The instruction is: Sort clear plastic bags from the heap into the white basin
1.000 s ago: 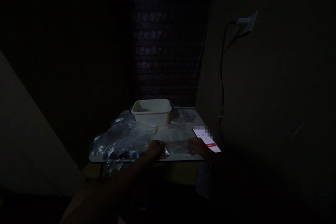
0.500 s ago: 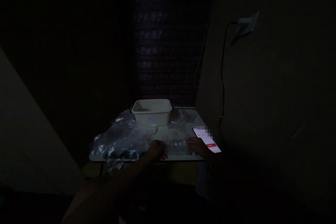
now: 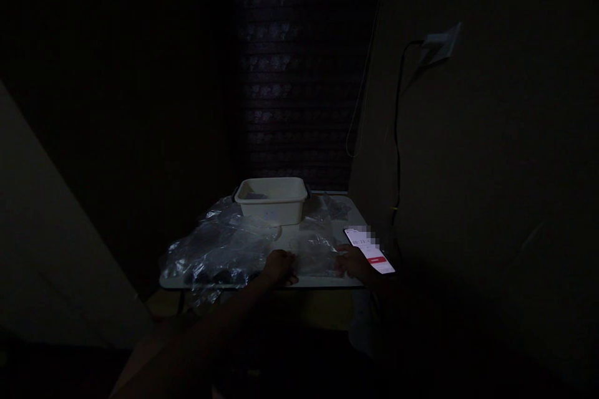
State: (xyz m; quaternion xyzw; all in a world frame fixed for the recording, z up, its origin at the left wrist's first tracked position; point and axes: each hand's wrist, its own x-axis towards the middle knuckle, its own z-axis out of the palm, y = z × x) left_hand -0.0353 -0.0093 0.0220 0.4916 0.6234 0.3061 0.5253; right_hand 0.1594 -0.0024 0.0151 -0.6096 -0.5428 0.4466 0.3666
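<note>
In the dim light, a clear plastic bag lies spread on the white table near its front edge. My left hand pinches its left side with curled fingers. At its right side, the fingers of my right hand close on the plastic. To the left of my hands, a crumpled heap of clear plastic covers much of the table and hangs over the front edge.
A cream plastic tub with dark handles stands at the back, something greyish inside. A lit phone showing a timer lies at the right edge, by my right hand. More clear plastic sits back right. A cord hangs along the right wall.
The plastic between my hands has gone from a narrow, bunched strip to a wider, flatter sheet reaching farther back over the table. Both hands have stayed almost in place.
</note>
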